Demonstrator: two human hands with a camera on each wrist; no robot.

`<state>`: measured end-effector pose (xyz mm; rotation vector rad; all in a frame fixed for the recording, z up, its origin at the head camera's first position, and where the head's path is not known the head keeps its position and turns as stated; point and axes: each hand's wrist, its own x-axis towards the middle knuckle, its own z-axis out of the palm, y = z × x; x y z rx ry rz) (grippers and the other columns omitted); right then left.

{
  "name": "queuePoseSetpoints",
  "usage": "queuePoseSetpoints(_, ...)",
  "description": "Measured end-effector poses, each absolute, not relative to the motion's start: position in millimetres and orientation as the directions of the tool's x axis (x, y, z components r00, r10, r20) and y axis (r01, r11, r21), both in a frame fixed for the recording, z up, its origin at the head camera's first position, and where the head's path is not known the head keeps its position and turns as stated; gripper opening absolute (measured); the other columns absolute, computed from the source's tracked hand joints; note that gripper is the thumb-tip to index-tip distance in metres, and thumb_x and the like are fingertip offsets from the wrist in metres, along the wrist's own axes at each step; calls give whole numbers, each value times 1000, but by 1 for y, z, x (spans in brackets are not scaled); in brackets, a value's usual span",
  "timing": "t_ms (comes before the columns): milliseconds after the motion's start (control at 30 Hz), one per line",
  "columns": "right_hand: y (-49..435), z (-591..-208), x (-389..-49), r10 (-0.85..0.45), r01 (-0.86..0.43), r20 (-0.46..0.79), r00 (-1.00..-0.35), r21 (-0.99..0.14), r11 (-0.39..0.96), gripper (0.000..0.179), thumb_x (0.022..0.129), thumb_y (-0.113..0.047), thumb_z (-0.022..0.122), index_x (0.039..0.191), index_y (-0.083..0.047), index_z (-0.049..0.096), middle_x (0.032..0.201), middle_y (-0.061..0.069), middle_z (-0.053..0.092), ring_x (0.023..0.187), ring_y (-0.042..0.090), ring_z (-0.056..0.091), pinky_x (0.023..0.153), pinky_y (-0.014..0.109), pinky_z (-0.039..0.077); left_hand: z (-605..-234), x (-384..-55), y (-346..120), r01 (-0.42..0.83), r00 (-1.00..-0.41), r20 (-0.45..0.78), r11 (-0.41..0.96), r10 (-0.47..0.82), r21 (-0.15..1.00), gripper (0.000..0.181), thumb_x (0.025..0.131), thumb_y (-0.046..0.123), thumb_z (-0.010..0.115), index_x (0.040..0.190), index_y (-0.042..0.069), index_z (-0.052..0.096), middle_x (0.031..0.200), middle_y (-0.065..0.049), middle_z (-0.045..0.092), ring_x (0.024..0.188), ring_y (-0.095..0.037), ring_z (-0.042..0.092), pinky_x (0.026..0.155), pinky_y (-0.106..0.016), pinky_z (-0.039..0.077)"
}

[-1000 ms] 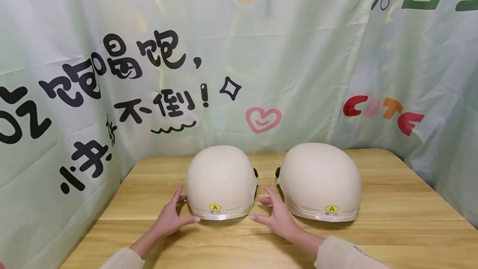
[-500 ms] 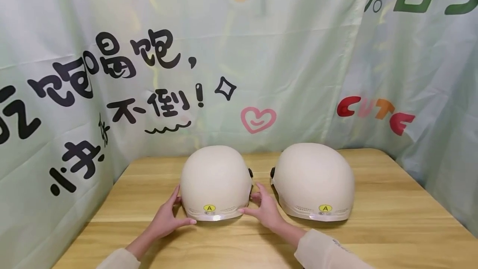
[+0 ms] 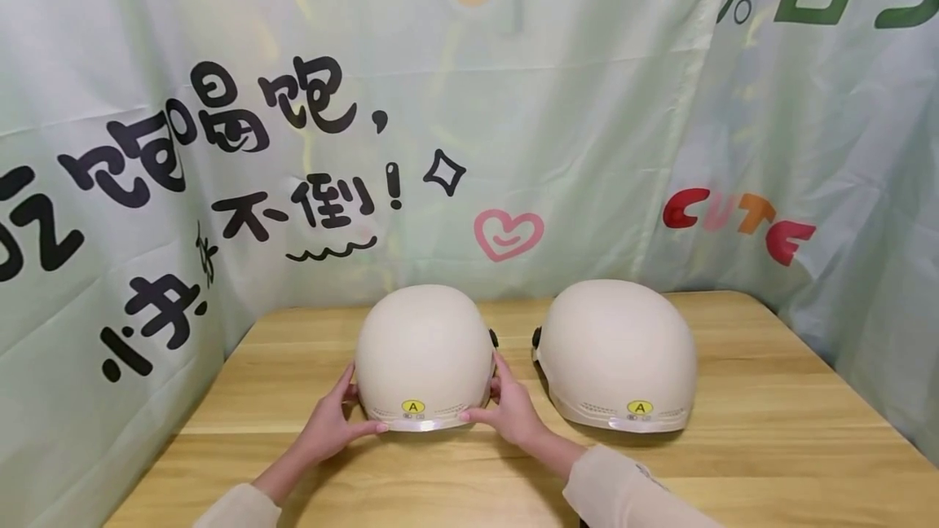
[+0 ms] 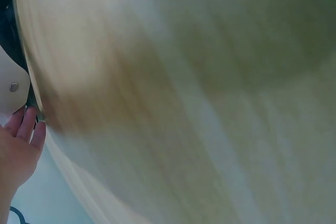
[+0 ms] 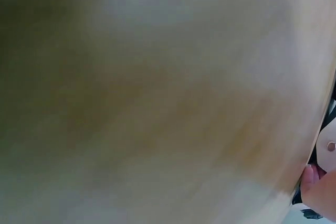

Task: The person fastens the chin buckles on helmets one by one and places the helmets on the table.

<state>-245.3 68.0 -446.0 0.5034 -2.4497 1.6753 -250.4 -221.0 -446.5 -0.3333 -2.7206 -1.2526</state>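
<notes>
Two cream helmets stand side by side on the wooden table, each with a yellow "A" sticker low on its front. My left hand grips the left helmet by its lower left side, thumb at the front rim. On the opposite side my right hand holds the same helmet, its thumb on the rim and its other fingers partly hidden behind the shell. The left wrist view catches my fingertips against the helmet's lower edge. In the right wrist view, fingers are tucked beside the riveted helmet side.
The right helmet stands a short way right of my right hand. Wooden tabletop extends around both helmets. A pale green printed cloth hangs behind the table and along its sides.
My right hand has moved left from between the helmets onto the left helmet's right side. The left hand has closed in on its left rim. The head view has shifted slightly.
</notes>
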Motion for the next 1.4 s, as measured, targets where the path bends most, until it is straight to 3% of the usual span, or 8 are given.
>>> queuePoseSetpoints(233, 67, -443, -249, -203, -341, 282, -938, -858, 383, 107, 66, -17, 83, 145, 7, 14, 93, 18, 67, 83, 21, 59, 72, 32, 51, -448, -257, -226, 268, -963, 225, 598, 148, 756, 111, 58, 22, 87, 145, -3, 21, 101, -10, 66, 97, -25, 62, 90, -42, 50)
queuePoseSetpoints(400, 68, -441, -248, -213, -338, 272, -938, -853, 398, 107, 66, -16, 83, 144, 8, 14, 89, 15, 66, 82, 20, 58, 72, 32, 52, -447, -258, -229, 257, -966, 207, 560, 152, 788, 109, 59, 19, 85, 145, -3, 22, 103, -13, 66, 101, -29, 63, 90, -42, 50)
queuePoseSetpoints(633, 68, -441, -248, -217, -348, 280, -935, -840, 416, 105, 64, -16, 84, 144, 5, 18, 77, 9, 62, 72, 19, 54, 61, 20, 44, -443, -257, -229, 253, -967, 201, 560, 155, 789, 105, 60, 18, 85, 144, -2, 25, 101, -14, 66, 97, -26, 63, 87, -37, 52)
queuePoseSetpoints(1167, 75, -421, -245, -203, -293, 223, -953, -843, 450, 106, 66, -25, 83, 145, 4, 19, 83, 7, 65, 75, 14, 56, 64, 20, 47, -427, -251, -229, 208, -978, 168, 539, 122, 816, 103, 62, 15, 85, 144, -4, 25, 90, -9, 64, 89, -22, 65, 84, -34, 53)
queuePoseSetpoints(1400, 75, -416, -241, -198, -295, 229, -953, -852, 433, 104, 65, -20, 84, 144, 5, 22, 81, 8, 66, 73, 16, 56, 63, 19, 46, -424, -244, -226, 208, -978, 166, 504, 127, 838, 99, 67, 14, 82, 145, -2, 24, 99, -13, 66, 91, -16, 63, 84, -32, 53)
